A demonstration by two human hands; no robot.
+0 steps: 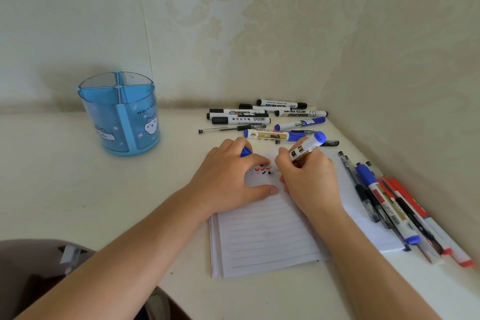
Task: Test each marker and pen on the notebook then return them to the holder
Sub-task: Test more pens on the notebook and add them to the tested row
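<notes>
Left hand (231, 176) presses on the notebook (265, 236), a blue cap (245, 151) pinched between its fingers. Right hand (309, 179) grips the marker (307, 147) tight, tip down by the ticks (261, 169) and hidden behind the fingers, blue tail tilting up and right. The holder (119, 114) stands upright well apart to the left, and the left hand is nearer. The pale table (65, 176) sits in a wallpapered corner. Loose markers (259, 117) lie at the back, with more pens (389, 202) along the right edge.
</notes>
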